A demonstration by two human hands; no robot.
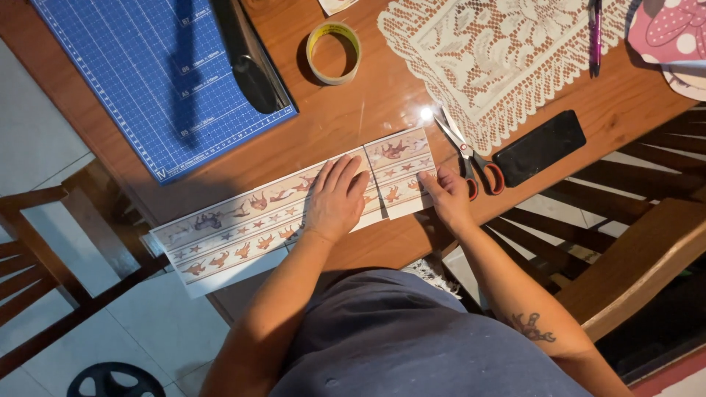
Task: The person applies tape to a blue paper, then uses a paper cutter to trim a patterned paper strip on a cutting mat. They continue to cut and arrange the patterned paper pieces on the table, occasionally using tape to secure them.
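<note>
While seen from the head view | left hand (336,198) flat, fingers spread, pressing long printed paper strip (243,228) on tabletop (353,110) | right hand (448,197) fingers narrow, pinning short strip piece (397,165) at its right edge | paper likely light, thin, floppy, creases easily: hold by edges | scissors (471,158) just beside right hand

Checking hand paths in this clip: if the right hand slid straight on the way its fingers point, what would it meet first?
The right hand points up and left across the short patterned paper piece it already touches. Beyond that lies bare wooden table, then probably the tape roll, though the line is approximate.
</note>
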